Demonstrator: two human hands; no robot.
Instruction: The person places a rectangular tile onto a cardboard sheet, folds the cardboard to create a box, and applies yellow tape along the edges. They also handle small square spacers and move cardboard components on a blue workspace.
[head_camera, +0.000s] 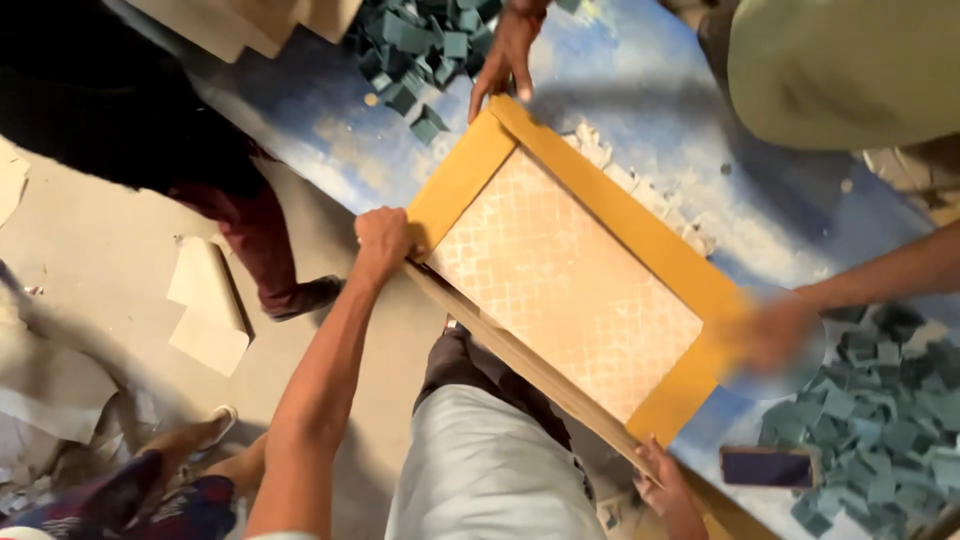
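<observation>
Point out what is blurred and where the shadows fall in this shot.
Head view: the co-worker's hand at the frame's right end is smeared by motion; the left hand and right hand are fairly sharp. Soft shadows darken the blue-white tabletop near the top; no strong glare.

Blurred: a co-worker's hand (775, 335) at the frame's (560, 160) right corner smears out; you can't tell its grip.
Cut off: your right hand (668, 490) runs off the near edge.
Hidden: a phone (768, 467) lies partly under tile pieces (880, 420).
</observation>
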